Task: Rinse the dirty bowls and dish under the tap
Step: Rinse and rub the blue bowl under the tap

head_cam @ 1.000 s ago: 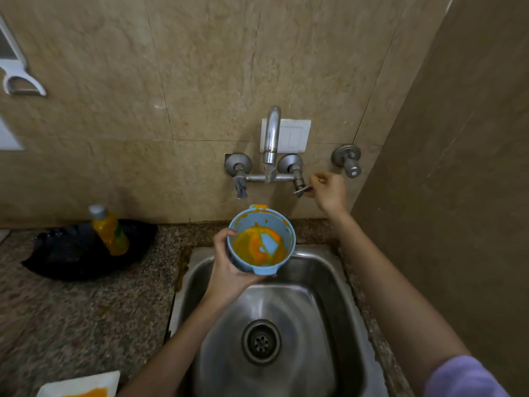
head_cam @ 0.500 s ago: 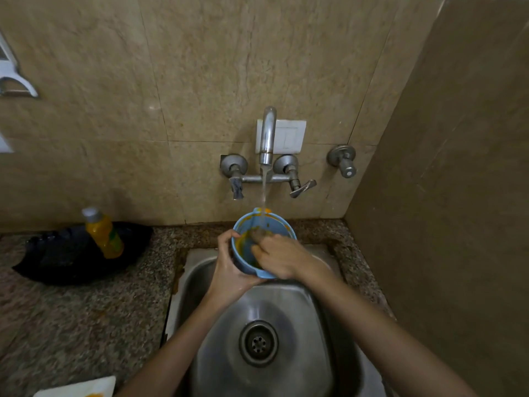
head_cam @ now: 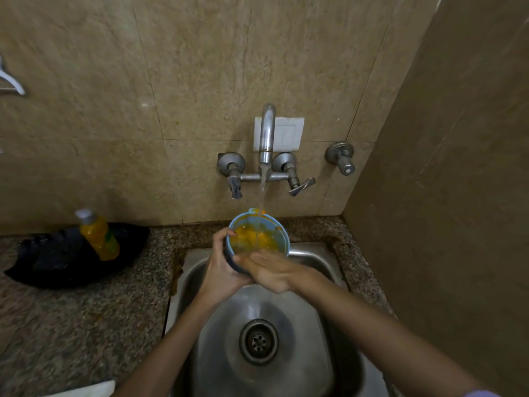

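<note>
head view: the blue bowl (head_cam: 257, 239) sits straight under the tap spout (head_cam: 267, 133), above the back edge of the sink (head_cam: 315, 325), and a thin stream of water (head_cam: 262, 193) lands just inside its far rim. the bowl is tipped a little toward the person, so its mouth faces up and forward and the orange residue pooled inside shows. the left hand (head_cam: 221, 267) lies at the bowl's left and underside, fingers curled round the wall and the thumb over the left rim: a firm closed grip that carries the whole bowl. the right hand (head_cam: 272, 269) lies at the near rim, nearly flat and open, fingers stretched leftward across the bowl's front edge and touching it, gripping nothing. so the bowl's inside lies just beyond and above the right fingertips, and that free hand is probably the one to go in and rub the residue loose while the left keeps the mouth under the stream. a white dish (head_cam: 86, 389) with orange smears waits at the lower left on the counter (head_cam: 71, 325), well apart from the sink.
</note>
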